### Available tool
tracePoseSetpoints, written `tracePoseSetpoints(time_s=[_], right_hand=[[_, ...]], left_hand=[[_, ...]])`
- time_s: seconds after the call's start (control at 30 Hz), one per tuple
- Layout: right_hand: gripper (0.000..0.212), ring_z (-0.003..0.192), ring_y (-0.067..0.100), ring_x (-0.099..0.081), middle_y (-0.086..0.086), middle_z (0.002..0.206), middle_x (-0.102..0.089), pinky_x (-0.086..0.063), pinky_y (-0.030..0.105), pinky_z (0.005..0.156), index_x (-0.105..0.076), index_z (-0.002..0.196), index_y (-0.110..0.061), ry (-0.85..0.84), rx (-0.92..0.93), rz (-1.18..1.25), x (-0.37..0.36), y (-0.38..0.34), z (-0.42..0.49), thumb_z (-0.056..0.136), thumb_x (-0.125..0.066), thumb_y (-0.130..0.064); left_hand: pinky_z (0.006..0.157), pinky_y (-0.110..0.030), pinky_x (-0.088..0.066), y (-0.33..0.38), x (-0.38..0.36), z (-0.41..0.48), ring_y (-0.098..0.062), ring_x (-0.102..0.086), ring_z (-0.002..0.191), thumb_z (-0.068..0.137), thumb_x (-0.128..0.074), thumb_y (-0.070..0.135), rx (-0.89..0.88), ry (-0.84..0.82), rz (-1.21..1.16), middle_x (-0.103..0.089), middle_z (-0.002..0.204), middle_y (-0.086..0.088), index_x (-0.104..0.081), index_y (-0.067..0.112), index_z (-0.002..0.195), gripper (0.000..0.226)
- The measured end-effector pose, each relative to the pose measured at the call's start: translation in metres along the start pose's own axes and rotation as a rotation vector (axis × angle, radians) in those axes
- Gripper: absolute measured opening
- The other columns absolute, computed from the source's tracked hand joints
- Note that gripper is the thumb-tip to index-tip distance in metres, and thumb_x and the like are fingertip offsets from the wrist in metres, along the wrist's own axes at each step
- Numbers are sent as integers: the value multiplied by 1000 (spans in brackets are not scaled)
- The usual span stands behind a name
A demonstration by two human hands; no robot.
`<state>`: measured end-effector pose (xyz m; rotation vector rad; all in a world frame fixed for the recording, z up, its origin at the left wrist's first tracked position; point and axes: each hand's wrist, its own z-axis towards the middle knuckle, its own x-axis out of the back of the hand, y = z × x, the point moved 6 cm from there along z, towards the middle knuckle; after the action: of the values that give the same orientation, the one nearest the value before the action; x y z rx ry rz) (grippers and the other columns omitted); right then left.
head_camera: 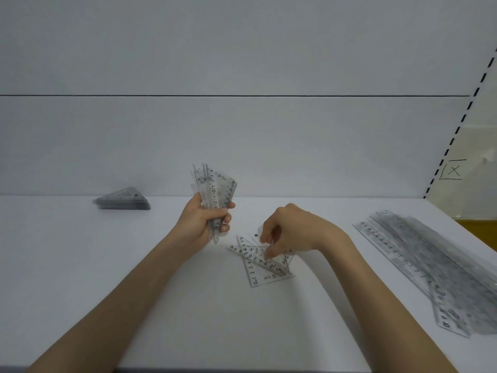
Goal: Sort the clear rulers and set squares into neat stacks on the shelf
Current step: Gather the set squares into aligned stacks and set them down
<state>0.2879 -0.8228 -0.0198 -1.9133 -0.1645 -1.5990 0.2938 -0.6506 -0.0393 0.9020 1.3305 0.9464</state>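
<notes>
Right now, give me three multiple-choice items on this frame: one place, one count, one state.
1. The long rulers lie: A far left; B at right on the shelf; C in a hand.
2. Groups lying on the shelf: A one; B five; C three.
3. The left hand: A grips a set-square bundle; B lies flat; C is empty.
Key: B, rulers spread at right; C, dark stack, loose set squares, rulers; A, fingers curl round the bundle.
</notes>
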Motion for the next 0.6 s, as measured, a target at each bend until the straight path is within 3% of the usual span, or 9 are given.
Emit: tracePoseSetpoints(time_s=[0.1,0.2,0.3,0.43,0.6], right_hand=[[33,85,13,-64,-9,87,-65,-53,30,79,-70,95,-24,25,-13,-3,1,1,1,68,-82,-38],[64,96,12,-59,-9,106,-60,-48,29,81,-61,116,-28,28,-76,-41,1,9,2,62,-82,-53],[79,107,17,-54,-3,118,-54,-47,32,88,-56,127,-28,13,-145,-51,0,17,2,59,-83,-55],[86,104,17,-56,0,117,-57,-49,33,90,-45,138,-23,26,-199,49,1,23,2,63,-87,-36],[69,99,13,-55,-3,111,-63,-47,27,82,-48,132,-17,19,-247,125,1,24,4,71,-80,-18]], left_hand=[[42,-25,-39,2,1,1,-18,-51,50,84,-42,-21,-7,15,-4,-58,84,-16,-46,-2,109,32],[42,-25,-39,4,2,1,-17,-52,49,84,-42,-20,-15,25,0,-59,84,-15,-47,-2,110,32],[42,-25,-39,4,1,0,-18,-51,49,83,-41,-21,-14,26,-7,-59,83,-16,-47,-1,107,31],[43,-25,-38,3,0,0,-18,-51,50,83,-41,-21,-9,13,-8,-58,83,-16,-48,0,105,31],[44,-26,-39,3,2,-1,-19,-51,51,83,-42,-20,-14,5,4,-59,84,-16,-48,0,103,29]])
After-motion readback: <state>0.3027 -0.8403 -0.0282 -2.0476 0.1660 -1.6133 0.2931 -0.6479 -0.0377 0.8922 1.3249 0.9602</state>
